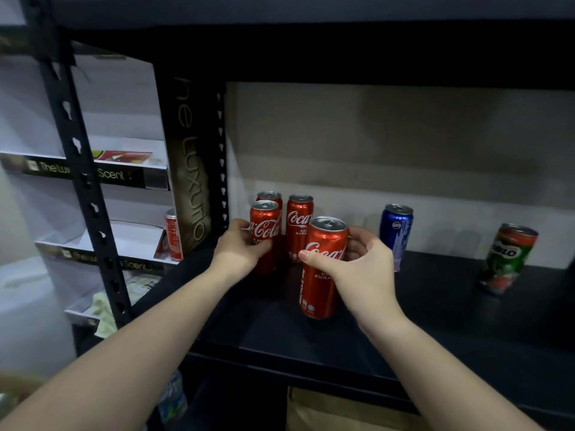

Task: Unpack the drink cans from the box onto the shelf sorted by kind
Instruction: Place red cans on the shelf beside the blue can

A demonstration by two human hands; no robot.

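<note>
Several red cola cans stand at the left end of the dark shelf (311,334). My left hand (241,250) grips the front-left red cola can (264,225), with another red can (270,195) right behind it. A third red can (298,225) stands upright in the middle of the group. My right hand (357,262) curls round the nearest red cola can (323,275), which stands on the shelf. Farther right stands a blue cola can (396,231), and a green chocolate-drink can (508,259) stands at the far right. The box is out of view.
A black perforated upright (77,169) frames the shelf's left side. Left of it is a white display rack (102,169) holding one more red can (172,233). A dark board (311,51) hangs low overhead. Brown cardboard (342,412) shows below the shelf.
</note>
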